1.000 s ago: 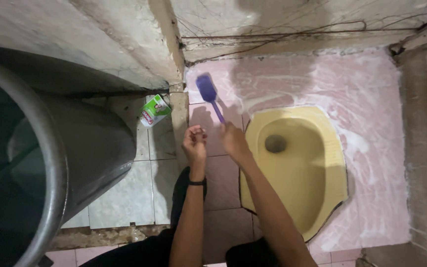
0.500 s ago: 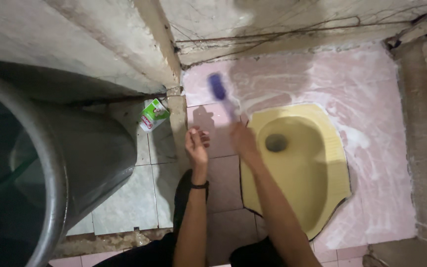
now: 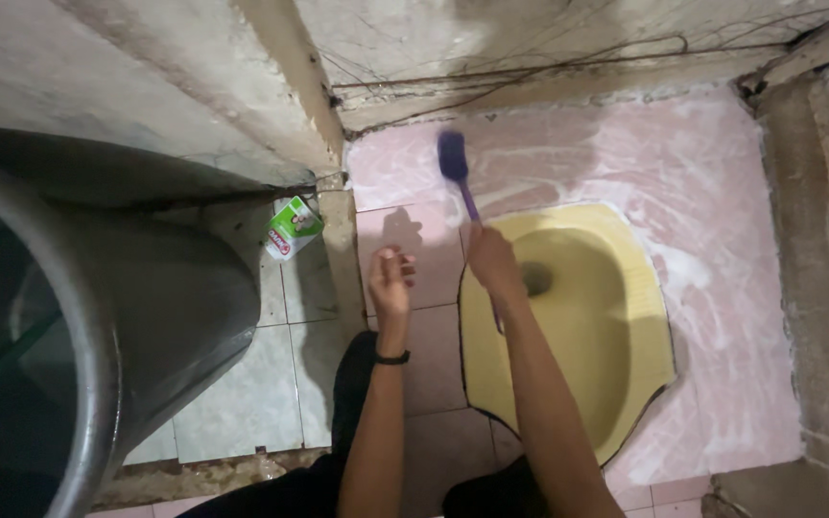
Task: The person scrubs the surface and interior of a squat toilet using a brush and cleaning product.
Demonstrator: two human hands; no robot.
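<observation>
The left hand [image 3: 391, 278] hangs loosely curled and empty over the pink floor tiles [image 3: 414, 249]. Beside it the right hand [image 3: 491, 259] grips a purple brush [image 3: 454, 163], its head on the soapy floor beyond the yellow squat toilet [image 3: 626, 326].

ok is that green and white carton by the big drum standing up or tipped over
Tipped over. The green and white carton lies on its side on the pale floor tiles, tilted, between the grey drum and the low concrete divider.
</observation>
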